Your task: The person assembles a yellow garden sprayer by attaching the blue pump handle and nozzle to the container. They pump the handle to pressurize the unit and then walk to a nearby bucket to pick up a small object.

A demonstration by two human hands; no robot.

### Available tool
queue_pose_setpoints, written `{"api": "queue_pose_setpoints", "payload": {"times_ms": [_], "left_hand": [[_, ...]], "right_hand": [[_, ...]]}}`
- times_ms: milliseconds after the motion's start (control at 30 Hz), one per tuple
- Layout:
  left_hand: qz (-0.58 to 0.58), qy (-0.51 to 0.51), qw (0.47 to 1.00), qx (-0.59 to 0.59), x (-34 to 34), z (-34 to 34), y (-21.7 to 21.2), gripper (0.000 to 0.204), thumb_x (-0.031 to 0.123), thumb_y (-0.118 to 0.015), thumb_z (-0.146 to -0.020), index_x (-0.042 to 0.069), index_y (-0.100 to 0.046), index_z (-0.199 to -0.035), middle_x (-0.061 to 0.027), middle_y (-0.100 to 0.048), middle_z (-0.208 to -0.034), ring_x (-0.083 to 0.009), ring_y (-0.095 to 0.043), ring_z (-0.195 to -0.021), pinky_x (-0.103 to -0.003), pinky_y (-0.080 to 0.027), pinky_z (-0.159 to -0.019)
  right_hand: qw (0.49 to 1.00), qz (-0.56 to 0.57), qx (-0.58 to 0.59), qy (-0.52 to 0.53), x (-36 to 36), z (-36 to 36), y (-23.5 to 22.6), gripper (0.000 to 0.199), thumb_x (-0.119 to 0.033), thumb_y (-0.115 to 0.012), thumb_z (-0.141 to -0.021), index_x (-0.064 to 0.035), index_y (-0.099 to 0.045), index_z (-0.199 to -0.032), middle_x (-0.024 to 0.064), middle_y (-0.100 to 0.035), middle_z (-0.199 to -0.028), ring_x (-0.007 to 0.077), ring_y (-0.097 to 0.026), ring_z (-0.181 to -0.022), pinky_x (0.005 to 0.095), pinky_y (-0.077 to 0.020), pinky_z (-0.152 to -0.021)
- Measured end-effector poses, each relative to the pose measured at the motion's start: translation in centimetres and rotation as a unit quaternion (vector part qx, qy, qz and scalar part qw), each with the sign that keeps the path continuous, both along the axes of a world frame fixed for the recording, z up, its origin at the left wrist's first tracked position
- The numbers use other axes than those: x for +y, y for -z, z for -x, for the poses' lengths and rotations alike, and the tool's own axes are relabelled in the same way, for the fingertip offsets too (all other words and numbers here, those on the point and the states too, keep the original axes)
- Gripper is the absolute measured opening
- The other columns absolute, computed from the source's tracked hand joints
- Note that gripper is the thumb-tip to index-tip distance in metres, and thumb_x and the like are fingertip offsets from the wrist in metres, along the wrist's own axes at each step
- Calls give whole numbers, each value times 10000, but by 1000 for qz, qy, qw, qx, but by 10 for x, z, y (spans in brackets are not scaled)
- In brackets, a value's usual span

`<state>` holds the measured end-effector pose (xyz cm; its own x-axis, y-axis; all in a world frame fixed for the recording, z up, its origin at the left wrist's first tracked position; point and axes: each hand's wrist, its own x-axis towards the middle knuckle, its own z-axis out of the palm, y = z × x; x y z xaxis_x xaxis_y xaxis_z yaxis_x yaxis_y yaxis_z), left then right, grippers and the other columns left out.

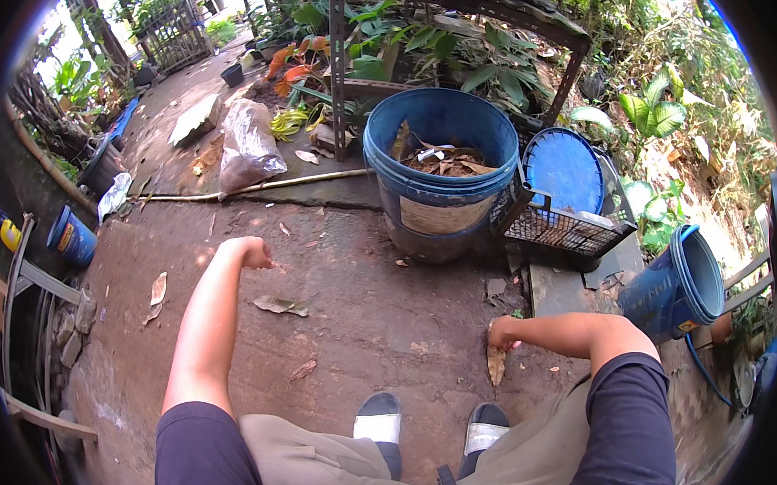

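My right hand reaches low over the ground beside my right foot, its fingers closed on a dry brown leaf that hangs downward. Out ahead on the left, my left hand is bent at the wrist with its fingers curled in, and no object shows in it. Just beyond its fingertips is bare ground, and a curled dry leaf lies nearer to me. More dry leaves lie about, one at the left and a small one in front of my feet.
A large blue bucket holding leaves and litter stands ahead, beside a black crate and a blue lid. A blue bucket leans at right. A filled clear plastic bag and a bamboo pole lie ahead left.
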<state>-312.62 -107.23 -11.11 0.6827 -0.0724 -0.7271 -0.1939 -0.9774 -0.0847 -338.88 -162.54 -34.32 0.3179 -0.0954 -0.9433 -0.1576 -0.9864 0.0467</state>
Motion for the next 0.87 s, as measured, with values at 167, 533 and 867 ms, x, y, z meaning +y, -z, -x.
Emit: {"api": "queue_pose_setpoints", "payload": {"times_ms": [167,533,867], "left_hand": [[-1,-17,1000,1,18,-1,6,428,425,-726,-906,161,-723,-1243,-71,-749,-1165,-251,-696,-1052,-405,-538,-941],[-7,29,999,-11,-12,12,-8,417,412,-710,-931,148,-722,-1253,-69,-757,-1155,-218,-710,-1047,-394,-533,-955],[-9,27,1000,1,-2,1,0,440,427,-720,-928,148,-711,-1269,-81,-755,-1154,-221,-703,-1084,-395,-522,-980]], "right_hand": [[998,-7,-7,57,7,-25,-14,319,-312,-602,-935,-51,-740,-813,84,-765,-812,192,-745,-694,381,-621,-570],[999,3,-30,23,6,15,-21,289,-252,-594,-869,-12,-753,-844,97,-740,-756,194,-721,-616,351,-572,-477],[977,-16,20,-211,-15,7,48,170,-148,-753,-772,-106,-804,-928,100,-759,-785,257,-733,-702,448,-583,-607]]}}
